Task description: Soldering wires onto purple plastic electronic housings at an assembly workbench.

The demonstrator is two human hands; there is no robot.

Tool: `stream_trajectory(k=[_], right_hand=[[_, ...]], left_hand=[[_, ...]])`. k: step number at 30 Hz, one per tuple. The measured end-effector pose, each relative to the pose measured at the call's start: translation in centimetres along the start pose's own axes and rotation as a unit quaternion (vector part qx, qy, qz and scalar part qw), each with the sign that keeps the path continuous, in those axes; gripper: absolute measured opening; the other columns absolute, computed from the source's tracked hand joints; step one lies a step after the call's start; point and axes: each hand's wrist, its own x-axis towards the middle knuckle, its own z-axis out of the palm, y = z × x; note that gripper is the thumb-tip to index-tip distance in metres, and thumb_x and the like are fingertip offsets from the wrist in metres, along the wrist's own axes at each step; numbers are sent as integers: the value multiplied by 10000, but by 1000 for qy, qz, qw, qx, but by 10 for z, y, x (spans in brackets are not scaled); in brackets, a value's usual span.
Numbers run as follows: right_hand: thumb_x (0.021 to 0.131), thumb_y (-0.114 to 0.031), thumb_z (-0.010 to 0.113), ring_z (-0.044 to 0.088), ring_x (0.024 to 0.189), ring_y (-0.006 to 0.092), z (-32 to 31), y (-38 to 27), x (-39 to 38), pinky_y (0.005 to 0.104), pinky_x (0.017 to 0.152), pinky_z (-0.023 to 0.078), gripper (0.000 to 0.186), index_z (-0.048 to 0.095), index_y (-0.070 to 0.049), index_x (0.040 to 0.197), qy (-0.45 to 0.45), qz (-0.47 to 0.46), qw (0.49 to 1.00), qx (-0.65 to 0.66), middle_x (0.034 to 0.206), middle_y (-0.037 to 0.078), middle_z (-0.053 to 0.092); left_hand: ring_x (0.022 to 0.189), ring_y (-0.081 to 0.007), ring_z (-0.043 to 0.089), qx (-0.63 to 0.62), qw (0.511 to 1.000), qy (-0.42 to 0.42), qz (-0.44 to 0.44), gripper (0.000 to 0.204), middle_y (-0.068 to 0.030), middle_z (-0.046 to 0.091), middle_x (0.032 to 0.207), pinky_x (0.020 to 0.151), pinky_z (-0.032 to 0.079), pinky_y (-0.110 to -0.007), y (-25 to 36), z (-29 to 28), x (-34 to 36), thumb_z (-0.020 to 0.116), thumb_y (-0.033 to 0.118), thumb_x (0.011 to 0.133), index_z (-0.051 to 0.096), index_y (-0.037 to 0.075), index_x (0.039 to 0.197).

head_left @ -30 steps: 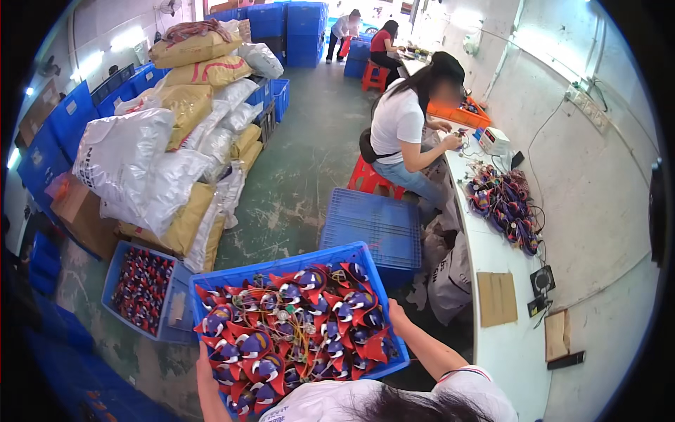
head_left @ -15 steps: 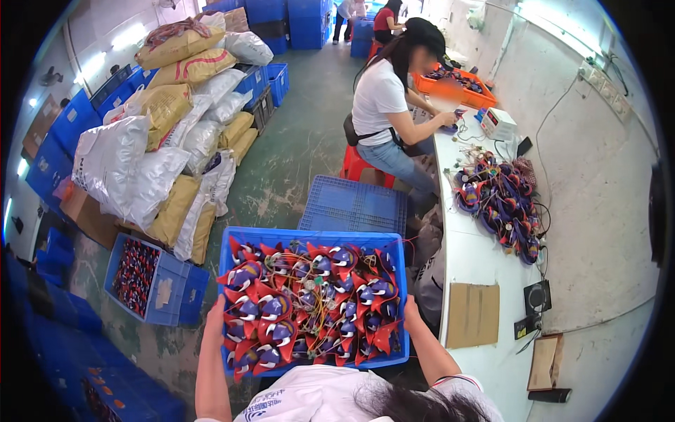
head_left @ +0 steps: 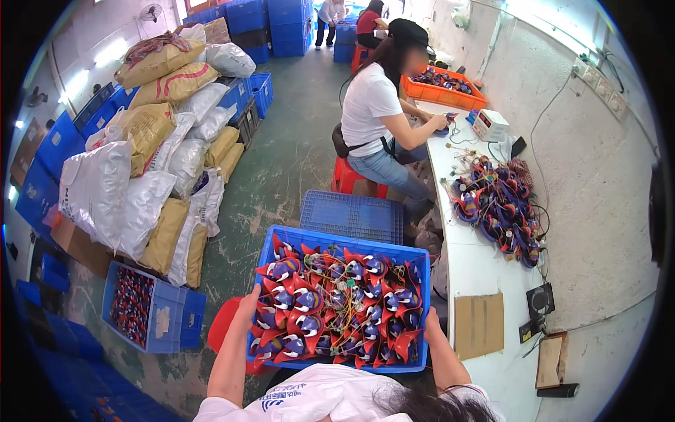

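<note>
Blue plastic crate (head_left: 422, 309), full of red and purple toy parts (head_left: 330, 309) with small wires, is carried in front of the person's chest, above the floor: the left hand (head_left: 247, 304) grips its left wall and the right hand (head_left: 432, 325) grips its right wall, both closed around the rim. I judge the step in hand is the carrying of this crate, and the next move needs a free and flat place to set it, with the load kept level so nothing slides out. Just beyond it an upturned blue crate (head_left: 351, 214) stands on the floor, and on the left a smaller blue crate (head_left: 165, 320) holds the same kind of parts. On the white bench (head_left: 478, 264) at the right lies a loose heap of parts (head_left: 499, 204). Farther away a seated person (head_left: 376, 119) works beside an orange tray (head_left: 443, 88) with more pieces, and sacks (head_left: 140, 169) are piled at the left
</note>
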Motion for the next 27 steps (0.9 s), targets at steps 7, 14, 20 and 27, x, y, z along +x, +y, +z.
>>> stream_trajectory(k=[7, 14, 20, 27], right_hand=[[851, -446, 339, 552, 952, 322, 53, -54, 53, 385, 830, 423, 605, 594, 55, 1076, 23, -99, 994, -46, 1053, 207, 599], [846, -478, 334, 550, 956, 373, 102, -96, 126, 407, 835, 417, 647, 600, 78, 1043, 48, -112, 986, -112, 1036, 241, 601], [839, -506, 339, 550, 954, 406, 120, -151, 213, 420, 835, 413, 680, 607, 94, 1017, 87, -71, 977, -180, 1020, 262, 606], [835, -553, 363, 570, 953, 356, 134, -148, 291, 395, 828, 426, 713, 598, 79, 1066, 122, -11, 982, -144, 1027, 218, 617]], left_hand=[[1018, -272, 578, -118, 965, -191, 131, 737, -180, 590, 1149, 844, 474, -381, 6, -8, 77, 549, 633, 779, 587, 10, 1169], [935, -273, 593, -2, 998, 36, -46, 791, -193, 607, 1063, 769, 497, -409, 21, 28, 141, 599, 679, 704, 609, 16, 1136], [829, -250, 600, -39, 998, 32, -39, 798, -179, 612, 1020, 671, 506, -334, 89, 89, 205, 578, 680, 727, 579, 24, 1181], [801, -204, 590, -74, 997, 7, -25, 785, -134, 630, 963, 685, 480, -308, 94, 146, 331, 569, 696, 717, 638, 0, 1071]])
